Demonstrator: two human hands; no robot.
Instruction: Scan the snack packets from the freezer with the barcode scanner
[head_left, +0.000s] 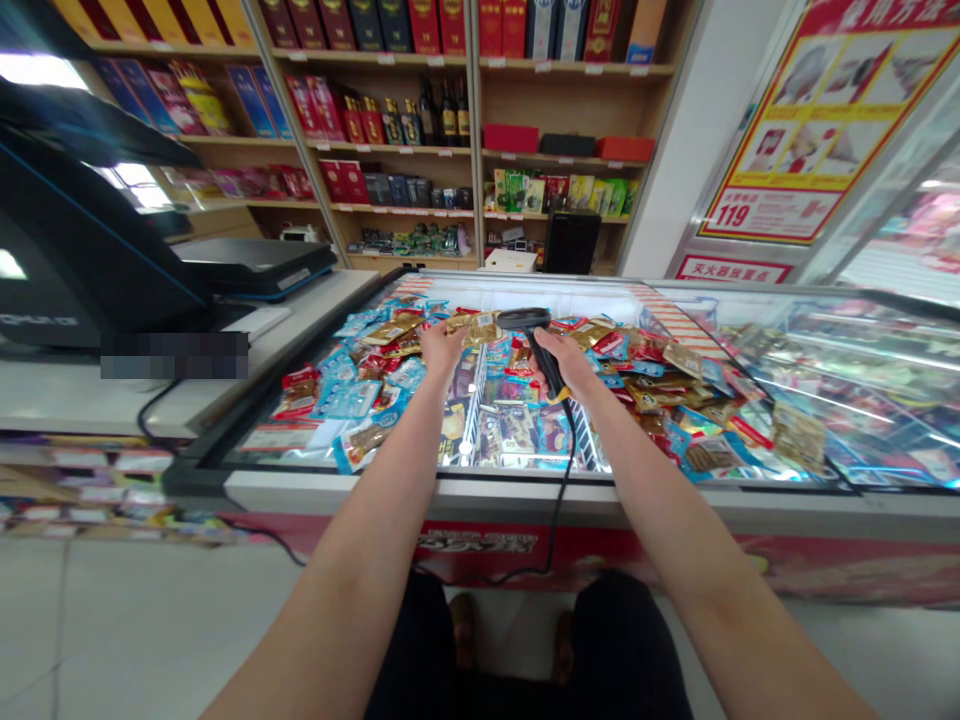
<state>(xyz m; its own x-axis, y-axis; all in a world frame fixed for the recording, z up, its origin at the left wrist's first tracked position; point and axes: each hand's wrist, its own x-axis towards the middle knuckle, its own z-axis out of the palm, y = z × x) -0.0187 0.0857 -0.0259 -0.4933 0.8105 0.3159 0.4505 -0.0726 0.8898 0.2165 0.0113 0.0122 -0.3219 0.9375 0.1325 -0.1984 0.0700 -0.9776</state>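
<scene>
My right hand is wrapped round the grip of a black barcode scanner, whose head points left. From the grip a black cable runs down over the freezer's front edge. My left hand pinches a gold snack packet by its left end, close in front of the scanner head. On the glass top of the chest freezer, a pile of blue, red and gold snack packets spreads to the left of my hands. Another pile of packets lies to the right.
At the left, a counter carries a dark checkout terminal and a flat scale. Behind the freezer stand shelves of boxes and bottles. A red and yellow poster hangs at the right. Packets also show through the glass.
</scene>
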